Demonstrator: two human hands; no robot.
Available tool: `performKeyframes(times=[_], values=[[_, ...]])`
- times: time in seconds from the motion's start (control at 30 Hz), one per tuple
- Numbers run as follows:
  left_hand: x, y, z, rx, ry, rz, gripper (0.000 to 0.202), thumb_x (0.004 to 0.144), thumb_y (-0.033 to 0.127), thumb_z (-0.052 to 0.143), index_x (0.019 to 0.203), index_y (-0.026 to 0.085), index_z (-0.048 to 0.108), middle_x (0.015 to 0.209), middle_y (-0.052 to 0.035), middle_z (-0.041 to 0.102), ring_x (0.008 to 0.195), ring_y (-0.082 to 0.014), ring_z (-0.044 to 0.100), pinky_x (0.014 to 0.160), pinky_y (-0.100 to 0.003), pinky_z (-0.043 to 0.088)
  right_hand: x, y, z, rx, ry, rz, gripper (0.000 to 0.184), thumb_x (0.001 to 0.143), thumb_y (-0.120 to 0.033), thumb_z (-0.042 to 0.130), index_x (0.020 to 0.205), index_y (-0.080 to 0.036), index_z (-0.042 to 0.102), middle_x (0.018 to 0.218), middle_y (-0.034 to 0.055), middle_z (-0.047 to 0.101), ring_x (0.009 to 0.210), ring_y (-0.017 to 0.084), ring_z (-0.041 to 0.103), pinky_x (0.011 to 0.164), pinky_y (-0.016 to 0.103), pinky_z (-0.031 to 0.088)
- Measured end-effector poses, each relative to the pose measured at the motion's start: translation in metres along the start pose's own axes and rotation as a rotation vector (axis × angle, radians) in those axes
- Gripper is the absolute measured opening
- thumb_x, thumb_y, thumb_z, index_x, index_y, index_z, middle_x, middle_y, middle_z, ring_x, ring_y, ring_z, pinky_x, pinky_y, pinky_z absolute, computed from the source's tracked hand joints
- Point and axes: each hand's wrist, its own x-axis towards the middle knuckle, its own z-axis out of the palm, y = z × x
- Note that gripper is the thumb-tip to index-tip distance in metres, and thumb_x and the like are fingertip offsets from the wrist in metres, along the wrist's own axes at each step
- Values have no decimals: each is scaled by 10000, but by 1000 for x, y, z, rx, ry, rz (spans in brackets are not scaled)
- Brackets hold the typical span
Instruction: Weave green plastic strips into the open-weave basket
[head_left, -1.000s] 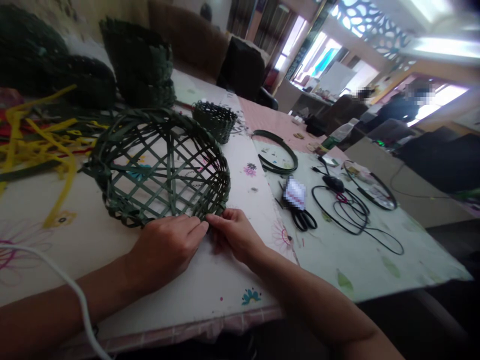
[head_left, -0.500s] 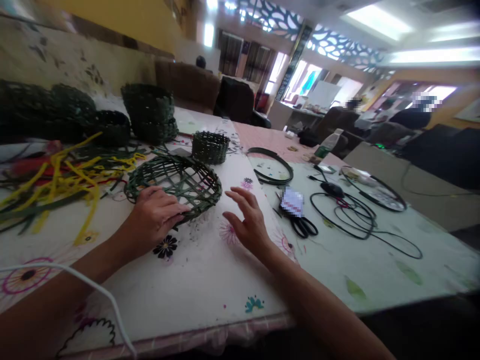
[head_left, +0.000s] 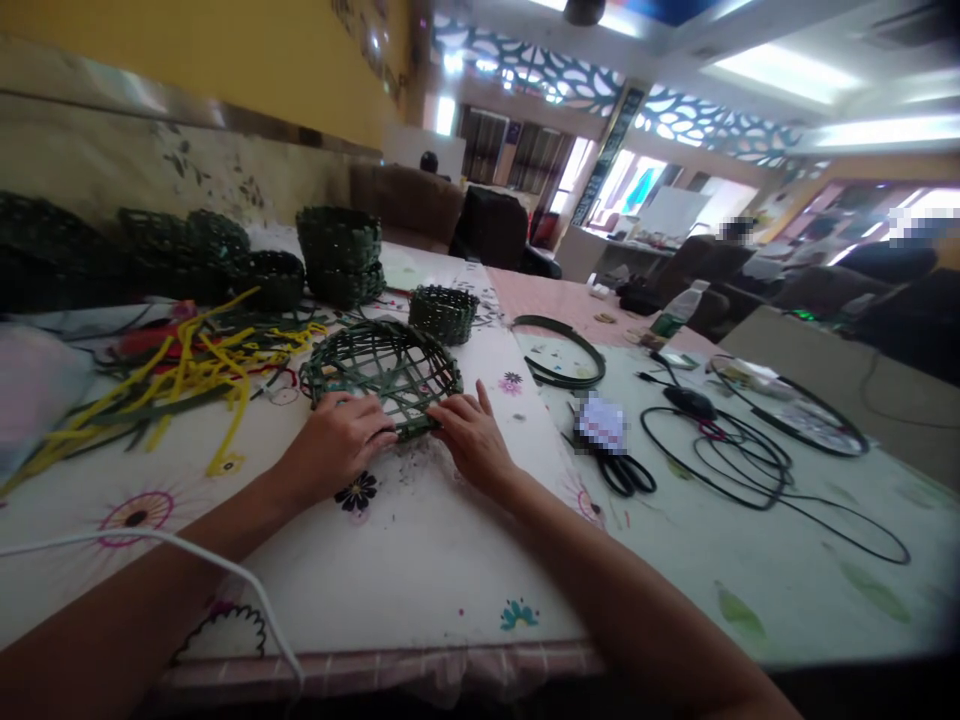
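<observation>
There they were, the left hand [head_left: 337, 438] and the right hand [head_left: 471, 436], both gripping the near rim of a green woven basket [head_left: 382, 368], fingers curled over the strips, the two hands nearly touching! The basket lay flat on the worktop [head_left: 420, 590], an open lattice of flat strips with the printed cover showing through its gaps. The forearms came in from the bottom corners, angled toward each other, and a white cable [head_left: 150, 538] ran over the left one. Just behind the lattice basket sat a small, tightly woven basket [head_left: 442, 314], upright, with a stack of dark green baskets [head_left: 339, 255] beyond it. To its left lay a tangle of yellow strips [head_left: 187, 385]; to its right, a coiled green strip [head_left: 559, 352], black-handled scissors [head_left: 626, 475] and a looped black cable [head_left: 720, 455].
</observation>
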Motion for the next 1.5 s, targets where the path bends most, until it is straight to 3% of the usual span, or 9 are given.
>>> performKeyframes(times=[0.17,0.37,0.6,0.83,1.07,1.17,1.27,1.33,1.5], values=[[1,-4,1,-1,24,-20,237,980,217,468,857,179,668,869,-40,696,865,-207,635,911,-419,400,0,1,2,21,63,-40,154,959,-272,579,1061,-188,658,953,58,681,977,217,615,1215,525,241],[2,-10,5,74,141,17,218,975,162,445,985,175,663,967,-58,717,961,-229,640,1088,-533,311,-3,-4,-3,118,156,-45,197,965,-272,561,1121,-190,649,979,67,684,954,211,582,1142,464,356],[3,-10,14,59,184,145,228,955,117,452,995,164,672,997,-87,711,952,-228,612,943,-405,438,-7,-9,-6,83,191,-3,237,944,-392,604,1068,-214,700,869,54,637,877,218,534,1005,428,404],[5,-11,11,-62,160,47,239,992,252,475,911,178,688,865,-49,723,833,-207,624,846,-367,438,-10,-10,-5,100,150,26,229,961,-392,568,1031,-226,709,848,40,625,848,206,528,1032,433,366],[4,-1,7,-259,99,-39,95,907,263,620,934,180,658,867,-28,736,836,-192,642,787,-316,470,-2,-26,-16,168,99,54,206,933,-354,631,1062,-217,716,980,47,687,956,202,613,1137,469,273],[2,2,7,-257,71,-18,210,889,292,656,1065,178,649,915,-35,754,901,-206,658,837,-330,481,-1,-36,-16,211,35,37,147,945,-285,615,946,-197,733,886,38,681,858,173,627,981,383,416],[1,-1,4,-226,11,45,353,894,303,652,1226,186,612,990,-39,769,968,-216,671,1014,-406,414,-1,-41,-15,248,1,104,97,916,-229,649,891,-194,736,865,33,668,831,161,624,838,331,446],[1,-3,3,-172,-25,68,265,918,284,612,1162,192,659,994,-44,772,941,-219,677,1037,-437,371,-1,-42,-15,285,1,148,53,884,-201,684,880,-191,736,864,26,668,841,160,627,849,337,437],[1,1,4,-129,-39,107,187,951,263,556,978,176,719,877,-44,757,841,-215,665,903,-406,382,0,-44,-18,358,2,242,57,862,-195,705,817,-195,740,795,16,652,812,164,615,840,348,428]])
